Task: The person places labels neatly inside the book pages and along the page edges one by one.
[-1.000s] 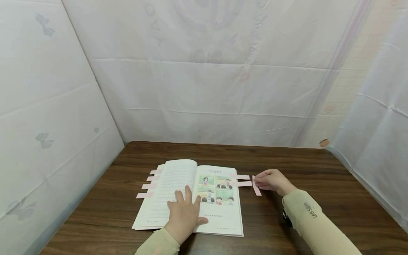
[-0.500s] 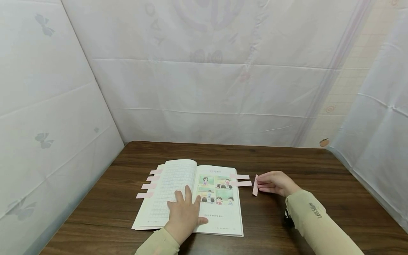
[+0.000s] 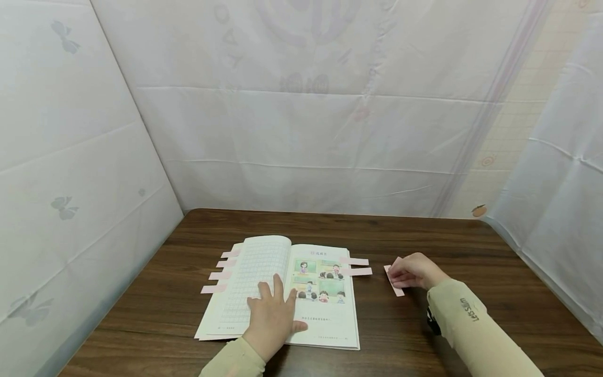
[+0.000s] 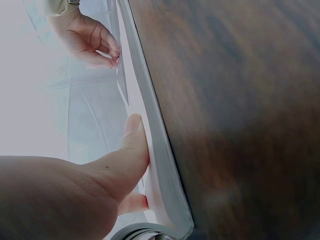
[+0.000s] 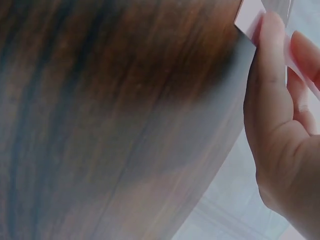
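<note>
An open book [image 3: 325,327] lies on the table, a grid page on the left and a page with coloured pictures on the right. My left hand [image 3: 270,319] rests on it near the fold, fingers spread; in the left wrist view its thumb [image 4: 131,142] lies on the page by the near edge. Right of the book, my right hand [image 3: 416,271] pinches a pink paper strip [image 3: 399,291] between thumb and fingers. Another bit of pink shows above the strip; whether it is a second piece is unclear. Part of the strip [image 5: 248,19] is hidden by fingers in the right wrist view.
Two pink sticky tabs [image 3: 359,272] stick out from the book's right edge. Several more tabs [image 3: 214,288] stick out on the left. The dark wooden table [image 3: 452,241] is bordered by white patterned cloth [image 3: 301,131] at the back and sides.
My right hand has moved a little to the right, away from the book's tabs, taking the pink strip along and turning it. My left hand and the book have stayed put.
</note>
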A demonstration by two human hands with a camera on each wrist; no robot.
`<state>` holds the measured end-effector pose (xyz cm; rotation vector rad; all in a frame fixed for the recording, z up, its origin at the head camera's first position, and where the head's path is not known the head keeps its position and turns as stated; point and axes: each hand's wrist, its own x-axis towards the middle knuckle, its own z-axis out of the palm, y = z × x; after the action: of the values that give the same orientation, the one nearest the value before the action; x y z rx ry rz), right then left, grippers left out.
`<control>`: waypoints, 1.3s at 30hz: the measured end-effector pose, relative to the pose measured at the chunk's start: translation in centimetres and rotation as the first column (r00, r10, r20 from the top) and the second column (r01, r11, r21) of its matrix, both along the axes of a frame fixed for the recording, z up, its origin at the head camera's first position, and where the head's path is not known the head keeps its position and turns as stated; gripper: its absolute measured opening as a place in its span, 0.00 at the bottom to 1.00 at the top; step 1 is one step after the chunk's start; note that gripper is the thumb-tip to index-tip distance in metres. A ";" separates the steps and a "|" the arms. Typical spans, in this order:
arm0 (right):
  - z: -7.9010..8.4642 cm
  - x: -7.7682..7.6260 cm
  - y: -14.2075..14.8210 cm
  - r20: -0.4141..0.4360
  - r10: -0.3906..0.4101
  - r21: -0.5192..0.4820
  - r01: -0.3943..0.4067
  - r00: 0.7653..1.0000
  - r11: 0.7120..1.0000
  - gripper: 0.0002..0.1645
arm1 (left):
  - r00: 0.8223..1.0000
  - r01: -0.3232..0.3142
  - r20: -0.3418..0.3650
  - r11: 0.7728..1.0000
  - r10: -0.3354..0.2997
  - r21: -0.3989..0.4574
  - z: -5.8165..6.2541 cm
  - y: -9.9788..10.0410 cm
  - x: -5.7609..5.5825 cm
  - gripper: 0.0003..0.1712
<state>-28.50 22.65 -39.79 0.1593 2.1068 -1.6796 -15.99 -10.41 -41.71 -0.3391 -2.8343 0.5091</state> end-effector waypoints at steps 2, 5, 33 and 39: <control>-0.1 0.0 0.1 0.002 -0.003 0.007 0.003 1.000 1.000 0.10 | 1.000 0.000 -0.001 1.000 0.000 -0.002 0.1 0.0 0.1 0.44; -0.2 0.0 0.1 0.006 -0.016 0.013 0.016 1.000 1.000 0.08 | 1.000 -0.009 0.014 1.000 0.009 -0.002 0.7 0.2 0.3 0.43; -0.3 0.1 1.4 0.043 0.085 -0.145 -0.077 0.995 0.986 0.14 | 0.999 0.000 -0.033 1.000 -0.001 -0.021 0.8 0.1 0.5 0.43; -0.3 0.1 1.8 0.035 0.143 -0.176 -0.135 0.989 0.975 0.16 | 1.000 0.000 -0.027 1.000 0.000 -0.020 0.7 0.1 0.4 0.44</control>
<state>-28.40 24.42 -40.11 -0.0023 1.8810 -1.7466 -15.58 -10.28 -41.01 -0.3334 -2.8048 0.5383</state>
